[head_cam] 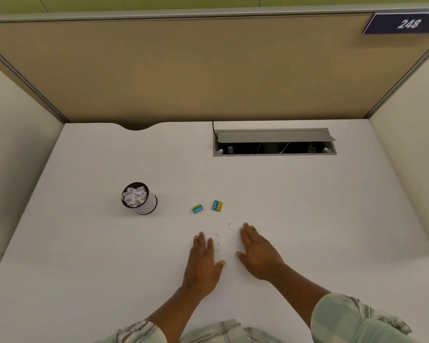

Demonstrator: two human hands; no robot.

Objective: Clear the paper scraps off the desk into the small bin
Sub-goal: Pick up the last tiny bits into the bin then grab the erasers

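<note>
Several tiny white paper scraps (218,243) lie on the white desk (84,256) between my two hands. My left hand (203,263) rests flat on the desk, fingers extended, just left of the scraps. My right hand (259,253) lies flat just right of them, fingers together and pointing away from me. Neither hand holds anything. The small round bin (139,198) stands to the far left of the hands, tilted in view, and is filled with crumpled white paper.
Two small blue-and-yellow boxes (197,208) (217,205) sit just beyond the scraps. A recessed cable tray (274,142) with its lid raised is at the desk's back. Beige partition walls enclose the desk on three sides.
</note>
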